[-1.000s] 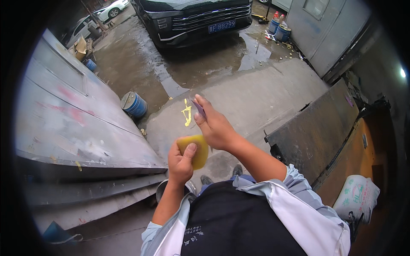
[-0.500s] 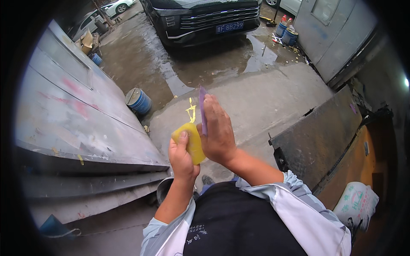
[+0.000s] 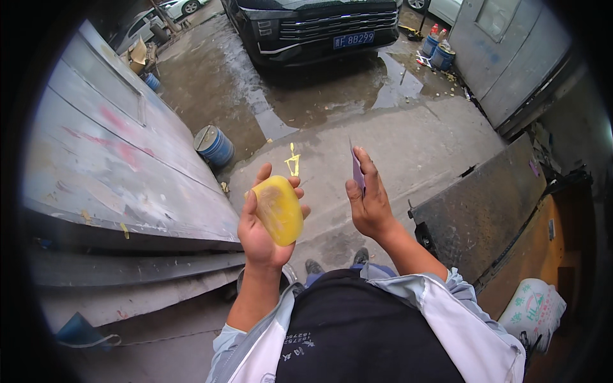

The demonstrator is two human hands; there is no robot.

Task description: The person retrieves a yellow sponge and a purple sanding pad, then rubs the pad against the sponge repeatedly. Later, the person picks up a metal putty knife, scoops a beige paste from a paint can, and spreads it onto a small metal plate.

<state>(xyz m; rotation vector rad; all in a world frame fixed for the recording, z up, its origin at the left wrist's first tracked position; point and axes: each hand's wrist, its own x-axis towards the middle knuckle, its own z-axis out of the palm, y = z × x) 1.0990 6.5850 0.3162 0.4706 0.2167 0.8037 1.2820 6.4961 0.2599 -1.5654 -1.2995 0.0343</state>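
Note:
My left hand (image 3: 258, 237) cradles a yellow sanding block (image 3: 281, 210), rounded at the corners and scuffed on its face. The block leans in the palm between thumb and fingers, with some fingertips showing past its far side. Across a gap to the right is my right hand (image 3: 371, 204), its fingers stretched out together. A thin purple sheet of sandpaper (image 3: 357, 171) lies along its palm side, seen nearly edge-on, with the thumb beside it.
A white panel (image 3: 108, 140) with pink smears stands at the left, a blue bucket (image 3: 215, 147) beyond it. Ahead, a dark car (image 3: 319, 32) is parked on wet ground. To the right lean a dark metal sheet (image 3: 479, 204) and a white sack (image 3: 531, 313).
My hands have moved apart, the right one going right with the purple sandpaper. My left hand has turned palm up, so the yellow sanding block's scuffed face shows.

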